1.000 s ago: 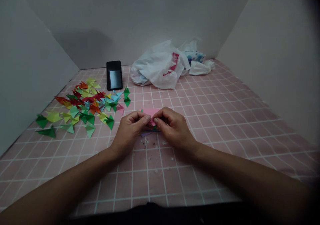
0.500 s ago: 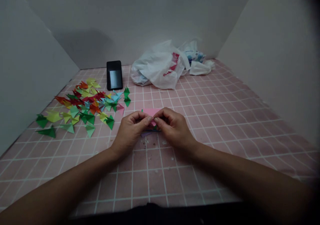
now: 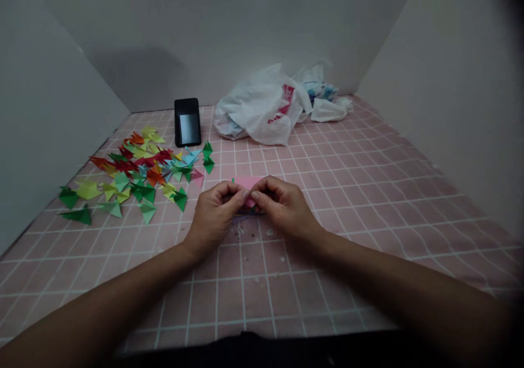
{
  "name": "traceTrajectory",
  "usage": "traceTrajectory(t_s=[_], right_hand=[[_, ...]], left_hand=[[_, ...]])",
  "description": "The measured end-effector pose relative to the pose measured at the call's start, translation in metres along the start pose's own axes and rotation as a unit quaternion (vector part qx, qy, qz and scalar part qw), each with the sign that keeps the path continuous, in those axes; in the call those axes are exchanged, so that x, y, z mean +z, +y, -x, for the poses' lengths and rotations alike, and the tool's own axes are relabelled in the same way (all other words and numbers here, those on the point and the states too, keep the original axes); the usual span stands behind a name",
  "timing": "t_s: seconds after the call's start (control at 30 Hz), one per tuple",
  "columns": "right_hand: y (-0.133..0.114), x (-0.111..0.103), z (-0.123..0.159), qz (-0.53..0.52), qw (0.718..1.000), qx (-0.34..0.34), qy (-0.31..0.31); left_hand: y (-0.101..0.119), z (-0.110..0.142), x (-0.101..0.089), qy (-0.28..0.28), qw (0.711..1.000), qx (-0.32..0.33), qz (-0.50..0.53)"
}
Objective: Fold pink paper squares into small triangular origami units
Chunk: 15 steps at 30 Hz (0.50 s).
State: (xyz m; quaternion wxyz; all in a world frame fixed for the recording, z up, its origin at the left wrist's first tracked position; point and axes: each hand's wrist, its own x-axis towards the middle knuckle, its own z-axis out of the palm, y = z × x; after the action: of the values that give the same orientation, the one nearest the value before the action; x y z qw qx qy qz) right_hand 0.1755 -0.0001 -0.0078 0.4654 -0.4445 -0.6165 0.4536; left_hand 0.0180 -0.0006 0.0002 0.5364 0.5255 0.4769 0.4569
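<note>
My left hand (image 3: 216, 209) and my right hand (image 3: 284, 207) meet at the middle of the table, thumbs and forefingers pinched together, fingertips nearly touching. Between them is a small folded pink paper (image 3: 250, 202), mostly covered by the fingers. Just behind and under the hands lies a stack of coloured paper sheets (image 3: 248, 181) with a pink one on top; bits of green and purple show at its edges. To the left, many folded paper cranes (image 3: 141, 168) in green, yellow, red, orange and blue are spread in a loose pile.
A black phone (image 3: 187, 122) stands propped upright behind the cranes. White plastic bags (image 3: 262, 106) lie crumpled by the back wall, with a white tissue (image 3: 329, 110) beside them. Small scraps dot the pink checked tablecloth (image 3: 229, 302). Pale walls close in the back and both sides.
Both hands stay in nearly the same place, still pinching the pink paper. The fingertips have shifted only slightly; the other things have not moved.
</note>
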Motion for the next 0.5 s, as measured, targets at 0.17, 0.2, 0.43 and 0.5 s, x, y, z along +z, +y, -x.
traceTrajectory(t_s=[0.17,0.2,0.43,0.5], right_hand=[[-0.0038,-0.0026,-0.0003,0.039,0.999,-0.013,0.008],[-0.0047,-0.0031,-0.0001,0.042,0.999,-0.017,0.009],[-0.006,-0.0057,-0.0011,0.028,0.999,-0.018,-0.018],[-0.0051,-0.0063,-0.002,0.026,0.999,-0.02,-0.022]], left_hand=[[0.0026,0.0016,-0.002,-0.022,1.0,-0.006,0.004],[0.0029,0.0017,-0.0026,-0.027,1.0,-0.007,0.006],[0.004,0.0005,-0.0049,-0.034,0.999,0.013,-0.019],[0.005,0.0005,-0.0046,-0.034,0.999,0.011,-0.021]])
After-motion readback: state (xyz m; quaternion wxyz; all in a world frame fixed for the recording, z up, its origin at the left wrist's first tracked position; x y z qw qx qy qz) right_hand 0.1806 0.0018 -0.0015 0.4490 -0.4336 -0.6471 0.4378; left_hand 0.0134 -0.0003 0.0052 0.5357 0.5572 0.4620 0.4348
